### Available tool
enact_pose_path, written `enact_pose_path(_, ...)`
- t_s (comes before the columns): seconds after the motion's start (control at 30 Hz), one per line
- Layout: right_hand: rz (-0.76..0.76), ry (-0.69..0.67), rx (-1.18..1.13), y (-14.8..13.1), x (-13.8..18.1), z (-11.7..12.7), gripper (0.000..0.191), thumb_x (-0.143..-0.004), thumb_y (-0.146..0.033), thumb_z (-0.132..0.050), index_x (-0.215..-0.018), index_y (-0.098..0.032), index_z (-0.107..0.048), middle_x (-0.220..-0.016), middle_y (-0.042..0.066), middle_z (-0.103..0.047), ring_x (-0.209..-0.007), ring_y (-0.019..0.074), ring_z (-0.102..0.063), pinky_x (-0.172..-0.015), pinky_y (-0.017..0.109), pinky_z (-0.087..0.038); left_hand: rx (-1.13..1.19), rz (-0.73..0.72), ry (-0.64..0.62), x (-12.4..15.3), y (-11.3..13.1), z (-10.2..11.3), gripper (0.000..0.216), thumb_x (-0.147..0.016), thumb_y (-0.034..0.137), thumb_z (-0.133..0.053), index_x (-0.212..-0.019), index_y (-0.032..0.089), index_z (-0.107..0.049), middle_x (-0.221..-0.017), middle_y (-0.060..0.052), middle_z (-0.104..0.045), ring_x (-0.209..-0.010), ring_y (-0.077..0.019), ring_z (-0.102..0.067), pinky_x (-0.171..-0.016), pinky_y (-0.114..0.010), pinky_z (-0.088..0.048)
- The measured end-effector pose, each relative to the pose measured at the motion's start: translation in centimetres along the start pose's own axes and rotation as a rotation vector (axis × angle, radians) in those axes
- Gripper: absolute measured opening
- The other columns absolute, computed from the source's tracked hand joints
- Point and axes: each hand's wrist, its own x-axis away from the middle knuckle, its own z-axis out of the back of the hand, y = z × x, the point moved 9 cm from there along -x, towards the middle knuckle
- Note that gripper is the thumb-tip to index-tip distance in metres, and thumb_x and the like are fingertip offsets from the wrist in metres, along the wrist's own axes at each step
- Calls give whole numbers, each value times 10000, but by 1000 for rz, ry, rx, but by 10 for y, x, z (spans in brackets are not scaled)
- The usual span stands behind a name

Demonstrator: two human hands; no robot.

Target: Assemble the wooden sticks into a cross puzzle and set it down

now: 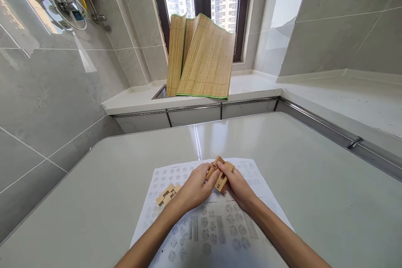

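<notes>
The left hand [199,185] and the right hand [241,189] are close together over the big paper [266,194]. Both are mostly closed, with curled fingers and thumbs on top, and they hold small wood bits between them. The right hand has the block [221,181] with a 2 on it. Its long side slants, with the far end off to the right and the near end toward the left hand. The left hand pinches a wood bit [210,173] right up by the block. I cannot tell if the two bits are joined, as fingers hide part of them

More wood bits [168,195] sit in a flat bunch on the left part of the paper. The bunch slants the same way, far end to the right. The left hand is nearer to it, and the left arm hides one edge

The paper lies on the table [94,201]. By the window, a mat [207,60] stands at a gray tray [160,92], and I cannot tell what is in the tray
</notes>
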Motion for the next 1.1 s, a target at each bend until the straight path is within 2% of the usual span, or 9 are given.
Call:
enact_pose_path(0.13, -53, 1, -24, 4, 1, -1, 554, -777, -700, -829, -911, -190, -659, -718, -6, -615, -601, 144, -578, -434, 221, -460, -7, -22, 30, 2, -7, -3, 391, -1100, 475, -343, -936, 238, -606, -1016, -76, -686, -929, -251, -650, -835, -395, -506)
enact_pose_path(0.27, -88, -76, -1, 4, 3, -10, 549, -818, -713, -787, -926, -189, -662, -744, 17, -640, -595, 156, -592, -389, 223, -481, -10, -61, 132, 5, -15, -5, 351, -1112, 408, -318, -1021, 235, -609, -1088, -97, -647, -990, -252, -658, -903, -415, -527)
enact_pose_path(0.5, -81, -88, -8, 3, 3, -9, 593, -800, -745, -791, -918, -181, -656, -694, 0, -628, -553, 140, -591, -367, 217, -498, -180, -161, 230, 14, -15, -9, 273, -1120, 366, -347, -1103, 245, -592, -1189, -121, -616, -943, -256, -696, -833, -418, -564)
enact_pose_path(0.67, -115, -161, 15, 7, 5, -15, 603, -834, -766, -749, -951, -181, -667, -693, 2, -633, -563, 145, -597, -382, 217, -502, -356, -236, 247, 14, -13, -10, 267, -1118, 330, -373, -1215, 227, -599, -1221, -139, -639, -1007, -290, -688, -869, -453, -574)
enact_pose_path(0.77, -133, -152, 39, 8, 7, -16, 623, -815, -783, -755, -945, -177, -686, -684, -2, -633, -578, 146, -598, -415, 219, -498, -385, -273, 240, 16, -13, -12, 277, -1124, 323, -372, -1264, 219, -587, -1210, -124, -639, -1003, -280, -687, -872, -449, -580)
enact_pose_path(0.93, -127, -112, 28, 3, 9, -15, 590, -788, -747, -805, -888, -173, -719, -797, 27, -726, -735, 154, -680, -657, 228, -566, -237, -260, 198, 18, -14, -12, 292, -1123, 344, -394, -1311, 228, -586, -1290, -125, -607, -1051, -264, -680, -910, -427, -579)
enact_pose_path(1.0, -123, -81, 29, 2, 8, -13, 591, -760, -744, -827, -835, -170, -706, -757, 19, -712, -685, 143, -661, -615, 223, -556, -126, -229, 186, 19, -17, -11, 316, -1131, 348, -363, -1319, 234, -590, -1288, -118, -603, -1031, -242, -680, -900, -402, -580)
enact_pose_path(1.1, -97, -46, 63, 0, 6, -10, 610, -742, -757, -827, -782, -167, -676, -687, 11, -679, -537, 121, -585, -434, 215, -479, 12, -208, 207, 18, -21, -8, 359, -1140, 301, -290, -1273, 231, -617, -1256, -105, -619, -1054, -225, -671, -947, -390, -562)
